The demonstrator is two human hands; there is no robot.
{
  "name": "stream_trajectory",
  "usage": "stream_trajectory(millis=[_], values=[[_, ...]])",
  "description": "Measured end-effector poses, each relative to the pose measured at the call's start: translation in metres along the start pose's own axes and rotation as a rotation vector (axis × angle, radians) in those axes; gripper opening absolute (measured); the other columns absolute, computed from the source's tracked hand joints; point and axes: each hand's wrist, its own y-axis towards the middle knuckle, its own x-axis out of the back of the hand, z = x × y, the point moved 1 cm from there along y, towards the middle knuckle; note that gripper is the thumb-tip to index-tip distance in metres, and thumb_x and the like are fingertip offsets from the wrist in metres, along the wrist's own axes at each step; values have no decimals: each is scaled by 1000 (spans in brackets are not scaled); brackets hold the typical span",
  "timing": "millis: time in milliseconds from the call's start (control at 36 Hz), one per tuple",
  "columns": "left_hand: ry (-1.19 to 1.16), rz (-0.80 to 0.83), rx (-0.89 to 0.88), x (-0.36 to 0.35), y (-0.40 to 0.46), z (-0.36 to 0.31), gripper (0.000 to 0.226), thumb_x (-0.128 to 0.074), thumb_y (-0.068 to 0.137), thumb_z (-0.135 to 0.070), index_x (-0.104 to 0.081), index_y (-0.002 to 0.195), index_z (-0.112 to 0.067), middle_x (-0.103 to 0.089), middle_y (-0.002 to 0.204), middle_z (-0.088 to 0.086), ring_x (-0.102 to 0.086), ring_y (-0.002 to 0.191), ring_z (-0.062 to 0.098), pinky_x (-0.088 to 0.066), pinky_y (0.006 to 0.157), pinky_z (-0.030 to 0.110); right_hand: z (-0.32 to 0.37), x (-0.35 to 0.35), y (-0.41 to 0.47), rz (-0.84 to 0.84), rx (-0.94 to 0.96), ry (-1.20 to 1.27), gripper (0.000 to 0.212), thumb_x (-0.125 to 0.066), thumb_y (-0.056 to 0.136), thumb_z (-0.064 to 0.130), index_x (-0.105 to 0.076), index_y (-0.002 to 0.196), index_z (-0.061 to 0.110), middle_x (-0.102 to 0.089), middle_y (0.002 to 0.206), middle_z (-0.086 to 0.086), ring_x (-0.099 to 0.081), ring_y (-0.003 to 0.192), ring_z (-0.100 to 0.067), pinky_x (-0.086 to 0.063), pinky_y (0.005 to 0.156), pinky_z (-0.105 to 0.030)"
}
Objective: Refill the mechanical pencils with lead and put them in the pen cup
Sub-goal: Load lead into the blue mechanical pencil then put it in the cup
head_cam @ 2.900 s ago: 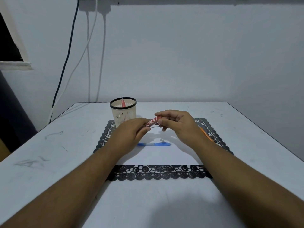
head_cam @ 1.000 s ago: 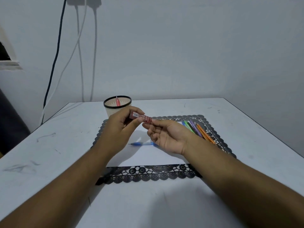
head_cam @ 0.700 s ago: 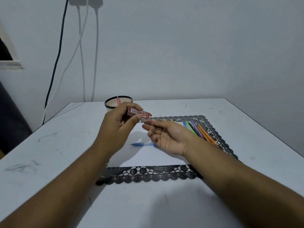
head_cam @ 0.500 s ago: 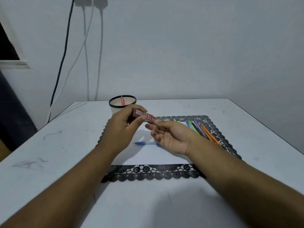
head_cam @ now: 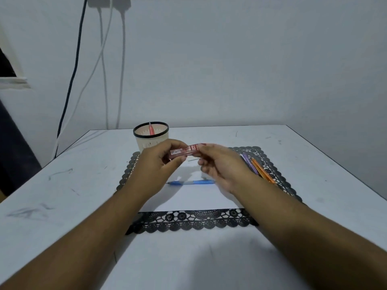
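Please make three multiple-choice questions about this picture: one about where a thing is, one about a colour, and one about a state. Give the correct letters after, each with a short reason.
1. Where does the blue pencil lie?
A. in the pen cup
B. on the white sheet, on the mat
C. in the right hand

2. What colour is the lead case held between the hands?
A. red
B. green
C. yellow

3. What is the state of the left hand?
A. flat on the table
B. hanging idle
C. gripping the lead case

Answers:
1 B: it lies flat on the white sheet, below both hands, not in the pen cup.
2 A: the case is red with white print.
3 C: its fingers curl round one end of the case, and the right hand pinches the other end.
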Motion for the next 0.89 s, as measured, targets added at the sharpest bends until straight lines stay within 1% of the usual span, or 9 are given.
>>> stream_trajectory(millis=[139, 194, 250, 333, 472, 583, 667, 750, 889], values=[[184, 28, -44, -4, -1, -3, 39, -75, 92, -22, -62, 126, -37, -60, 120, -20, -57, 103, -5, -44, 80, 8, 21, 5, -10, -84, 528, -689, 3, -75, 93, 22, -78, 91, 21, -74, 81, 7, -60, 70, -6, -48, 65, -24], [189, 53, -30, -5, -2, -4, 41, -76, 92, -26, -60, 127, -38, -58, 121, -23, -54, 105, -11, -44, 80, 7, 27, 3, -15, -26, 653, -1015, 4, -75, 92, 29, -78, 91, 26, -70, 81, 14, -57, 71, -2, -47, 66, -28], [174, 85, -7, -6, -1, 0, 44, -78, 89, -24, -61, 128, -35, -60, 122, -24, -56, 109, -7, -49, 88, 19, 27, 0, -16, -2, 643, -1175, 7, -75, 92, 34, -78, 93, 28, -66, 78, 18, -54, 69, 3, -42, 64, -29], [154, 119, 26, -7, -2, 2, 43, -80, 87, -25, -63, 125, -35, -68, 112, -20, -62, 103, -1, -53, 88, 30, 24, -1, -15, 2, 608, -1063, 9, -76, 92, 32, -79, 95, 23, -63, 72, 19, -54, 66, 4, -38, 64, -22], [135, 109, 5, -7, -2, 1, 27, -78, 90, -25, -67, 113, -33, -68, 82, -9, -59, 69, 8, -48, 64, 33, 22, -1, -14, 9, 460, -739, 7, -77, 92, 25, -79, 90, 18, -70, 71, 9, -55, 60, 0, -40, 57, -13], [36, 44, -9, -5, -5, -7, 27, -73, 94, -21, -66, 118, -31, -71, 86, -5, -61, 71, 14, -48, 64, 25, 22, 0, -12, 2, 209, -394, 9, -75, 93, 19, -79, 96, 11, -77, 85, -4, -56, 70, -12, -43, 56, -26], [-197, -9, -5, -4, -5, -11, 24, -70, 96, -17, -67, 117, -28, -74, 97, -4, -67, 82, 18, -55, 74, 32, 18, -4, -11, 18, -18, -62, 9, -71, 95, 13, -73, 95, 4, -72, 79, -8, -53, 60, -12, -41, 49, -21], [-372, -60, -42, -4, -6, -18, 20, -69, 94, -5, -68, 112, -15, -73, 86, -4, -66, 78, 10, -52, 72, 22, 9, -9, -9, 108, -224, 142, 10, -71, 93, 15, -69, 90, 5, -67, 73, -5, -52, 56, -10, -41, 45, -17], [-337, -80, -128, -4, -8, -23, 20, -68, 96, -10, -69, 114, -19, -70, 83, -6, -65, 78, 9, -52, 75, 22, 2, -16, -12, 239, -345, 280, 11, -63, 99, 14, -70, 99, 6, -72, 83, -7, -55, 61, -7, -44, 47, -14]])
